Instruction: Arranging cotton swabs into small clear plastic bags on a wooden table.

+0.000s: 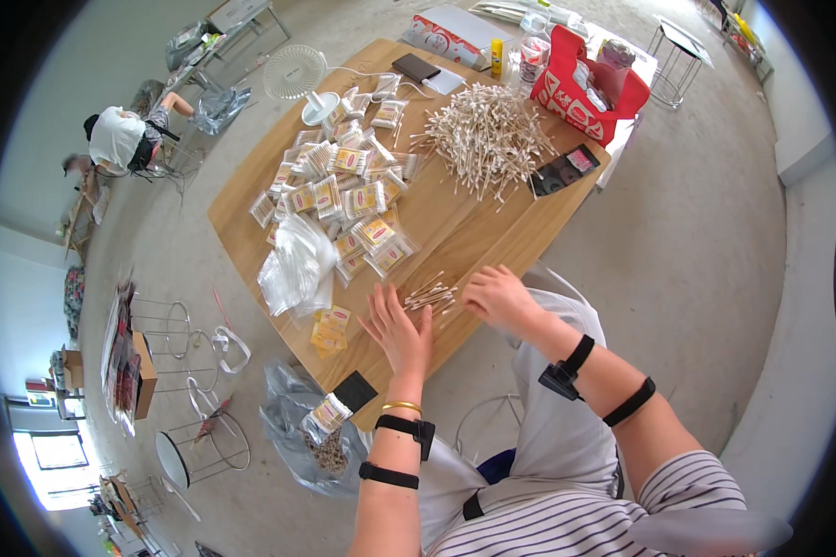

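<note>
Left hand [398, 332] spreads its fingers wide, palm down and apparently holding nothing, just beside a small pile of cotton swabs [430, 295] near the edge of the wooden surface [492, 239], while the right hand [500, 295], fingers curled, is on the pile's other side; whether it pinches anything I cannot tell. Gathering the swabs into a bunch seems the step in hand, and the next move would call for light pressure from both sides to align them. Thin, pale-brown sticks with white tips, they lie loosely and unevenly, some crossing.
</note>
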The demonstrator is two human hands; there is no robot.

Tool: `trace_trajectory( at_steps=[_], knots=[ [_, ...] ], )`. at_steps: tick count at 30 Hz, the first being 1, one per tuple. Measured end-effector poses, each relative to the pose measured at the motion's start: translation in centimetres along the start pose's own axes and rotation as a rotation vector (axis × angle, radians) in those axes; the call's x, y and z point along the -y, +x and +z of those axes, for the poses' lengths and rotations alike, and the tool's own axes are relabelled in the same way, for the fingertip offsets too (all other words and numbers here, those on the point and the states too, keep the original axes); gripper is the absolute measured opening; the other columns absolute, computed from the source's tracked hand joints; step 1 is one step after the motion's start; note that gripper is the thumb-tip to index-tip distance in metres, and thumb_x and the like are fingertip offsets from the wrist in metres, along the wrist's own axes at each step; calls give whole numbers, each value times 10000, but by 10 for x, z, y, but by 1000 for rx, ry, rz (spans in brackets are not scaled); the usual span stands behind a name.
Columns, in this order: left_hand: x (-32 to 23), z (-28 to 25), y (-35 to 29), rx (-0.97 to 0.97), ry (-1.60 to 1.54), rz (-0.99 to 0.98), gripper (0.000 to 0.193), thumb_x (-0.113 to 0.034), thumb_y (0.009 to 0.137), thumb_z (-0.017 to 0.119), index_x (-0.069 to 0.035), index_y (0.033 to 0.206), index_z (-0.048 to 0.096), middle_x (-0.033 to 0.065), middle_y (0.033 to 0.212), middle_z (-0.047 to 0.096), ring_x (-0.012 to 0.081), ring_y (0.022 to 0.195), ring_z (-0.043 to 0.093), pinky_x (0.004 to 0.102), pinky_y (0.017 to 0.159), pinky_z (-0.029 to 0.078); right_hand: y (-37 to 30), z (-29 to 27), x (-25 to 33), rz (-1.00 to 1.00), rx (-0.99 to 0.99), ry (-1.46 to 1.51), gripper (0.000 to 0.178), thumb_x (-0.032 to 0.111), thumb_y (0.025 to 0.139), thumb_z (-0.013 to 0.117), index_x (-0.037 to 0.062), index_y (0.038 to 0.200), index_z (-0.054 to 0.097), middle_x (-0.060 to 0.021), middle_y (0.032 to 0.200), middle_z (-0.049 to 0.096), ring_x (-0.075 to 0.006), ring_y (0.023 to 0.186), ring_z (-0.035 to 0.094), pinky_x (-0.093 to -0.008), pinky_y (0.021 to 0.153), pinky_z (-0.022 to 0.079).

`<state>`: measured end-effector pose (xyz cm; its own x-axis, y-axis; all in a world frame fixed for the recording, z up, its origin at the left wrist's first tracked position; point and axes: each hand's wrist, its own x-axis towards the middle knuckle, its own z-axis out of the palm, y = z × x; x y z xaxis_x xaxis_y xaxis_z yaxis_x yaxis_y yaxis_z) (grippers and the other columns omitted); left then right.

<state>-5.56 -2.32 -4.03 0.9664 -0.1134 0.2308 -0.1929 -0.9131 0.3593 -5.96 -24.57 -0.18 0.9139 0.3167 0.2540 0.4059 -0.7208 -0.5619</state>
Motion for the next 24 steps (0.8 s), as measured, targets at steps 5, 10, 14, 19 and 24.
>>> trace_trajectory(
  at_steps=[5,10,14,19,24],
  knots=[
    [7,-5,4,1,-64,-21,714,-474,975,581,-69,1520,362,156,1613,290,386,1514,226,646,1212,92,5,25,12,-27,24,-52,78,145,821,700,129,871,642,-35,912,626,-251,961,583,-385,821,451],
    [14,-23,-2,15,-195,-41,637,-368,983,574,-80,1515,373,146,1614,293,370,1516,232,627,1220,90,6,10,11,32,-40,57,97,136,812,718,129,891,661,-34,909,619,-248,952,577,-386,831,451],
    [2,-36,-17,66,-169,135,747,-318,898,661,-78,1530,343,163,1610,287,391,1518,212,636,1219,93,-5,7,8,-70,-40,57,117,133,807,730,137,912,681,-28,910,602,-239,963,573,-387,830,448],
    [-2,-34,-25,156,-146,138,925,-283,796,764,-76,1557,280,186,1611,260,416,1515,196,655,1215,106,-1,23,17,-107,97,9,133,125,793,737,137,905,667,-37,973,581,-250,1031,550,-383,859,445],
    [-6,-27,-22,120,-158,136,944,-284,808,772,-72,1572,260,189,1618,248,412,1519,193,635,1218,107,22,21,17,5,13,118,177,106,760,755,125,902,650,-46,1005,572,-275,1063,534,-387,886,446]
  ],
)
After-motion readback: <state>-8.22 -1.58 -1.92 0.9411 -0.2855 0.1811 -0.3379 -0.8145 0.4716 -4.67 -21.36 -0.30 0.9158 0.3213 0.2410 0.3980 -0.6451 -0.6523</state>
